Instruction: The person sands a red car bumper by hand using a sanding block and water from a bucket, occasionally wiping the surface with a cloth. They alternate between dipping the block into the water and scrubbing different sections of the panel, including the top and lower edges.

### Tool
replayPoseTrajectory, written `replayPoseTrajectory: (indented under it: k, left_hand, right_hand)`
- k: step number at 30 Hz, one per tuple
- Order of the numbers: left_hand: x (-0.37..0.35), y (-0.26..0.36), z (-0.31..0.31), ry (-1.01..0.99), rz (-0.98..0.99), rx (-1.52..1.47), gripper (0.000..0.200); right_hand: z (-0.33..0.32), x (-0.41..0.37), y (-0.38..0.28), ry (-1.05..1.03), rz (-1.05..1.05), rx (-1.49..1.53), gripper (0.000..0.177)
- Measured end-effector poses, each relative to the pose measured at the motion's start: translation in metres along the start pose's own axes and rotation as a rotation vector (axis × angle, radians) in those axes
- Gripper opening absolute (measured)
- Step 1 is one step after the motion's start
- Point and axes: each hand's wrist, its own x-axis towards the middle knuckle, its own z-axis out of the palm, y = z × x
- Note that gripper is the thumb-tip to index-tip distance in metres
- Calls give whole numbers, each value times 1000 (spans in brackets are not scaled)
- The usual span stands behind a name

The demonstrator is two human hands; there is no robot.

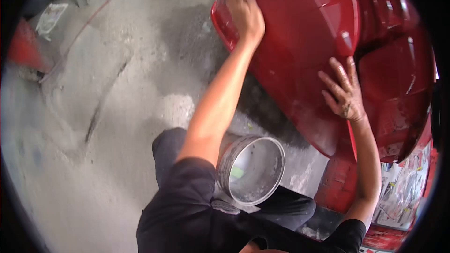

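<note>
A glossy red curved car body panel, likely a bumper [295, 61], fills the upper right. My left hand [246, 16] lies flat at its left edge, fingers stretched out and holding nothing. Near the panel's middle ridge, my right hand [344, 91] rests on the red surface with its fingers spread. Wet or whitish marks show on the right fingers, and a dark smudge is on the back of that hand.
Between my legs stands a round metal bucket [225, 166] with a pale green piece [237, 172] inside. A worn red drum-like support [335, 185], patched with scraps, sits below the panel. A thin red hose [101, 7] crosses the stained concrete floor [126, 98] at left.
</note>
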Motion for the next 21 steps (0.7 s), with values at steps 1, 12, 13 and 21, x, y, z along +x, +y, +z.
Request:
replayPoseTrajectory:
  k: [1, 12, 13, 21]
  left_hand:
    - [-30, 18, 5, 44, 27, 4, 64]
    - [60, 103, 24, -124, 467, 36, 53]
    - [63, 113, 29, -104, 394, 21, 52]
    - [75, 168, 60, -196, 984, 303, 47]
  right_hand:
    - [0, 2, 3, 28, -17, -7, 65]
    - [-7, 2, 5, 44, 15, 67, 76]
    - [-7, 1, 4, 54, 28, 70, 76]
    - [-9, 1, 6, 78, 23, 138, 75]
